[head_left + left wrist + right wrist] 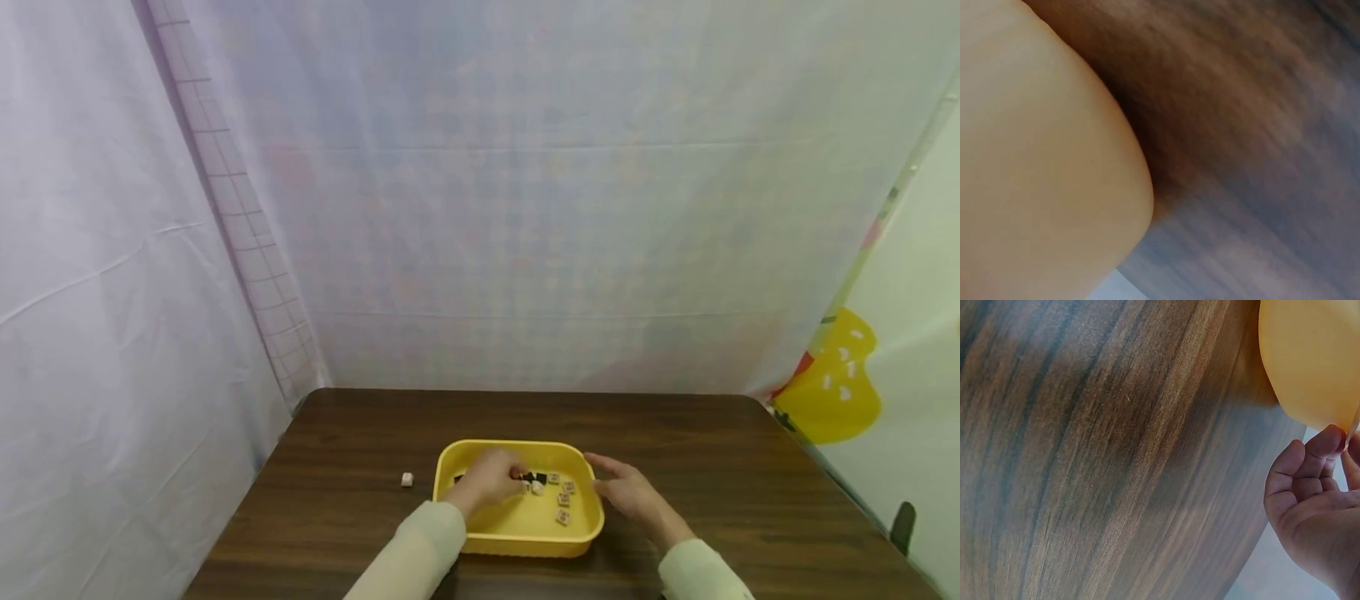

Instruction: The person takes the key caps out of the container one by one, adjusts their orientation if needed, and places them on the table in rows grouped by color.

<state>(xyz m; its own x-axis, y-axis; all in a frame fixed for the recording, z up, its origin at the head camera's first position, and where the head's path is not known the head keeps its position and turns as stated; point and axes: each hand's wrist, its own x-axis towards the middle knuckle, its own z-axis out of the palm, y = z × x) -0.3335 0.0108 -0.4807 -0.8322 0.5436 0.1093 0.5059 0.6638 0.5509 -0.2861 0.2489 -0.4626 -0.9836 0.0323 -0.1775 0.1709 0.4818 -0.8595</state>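
Observation:
A yellow plastic basin stands on the dark wooden table; its smooth outer wall fills much of the left wrist view. My left hand reaches over the near left side into it, fingers bent down by small white pieces and black pieces. Whether those fingertips hold a piece is too small to tell. At the basin's right side, my right hand pinches the rim between thumb and fingers, as the right wrist view shows. Several small square pieces with dark markings lie along the basin's right part.
One small white cube lies on the table to the left of the basin. White curtains hang behind the table and on the left side. A yellow printed shape shows on the sheet at the right.

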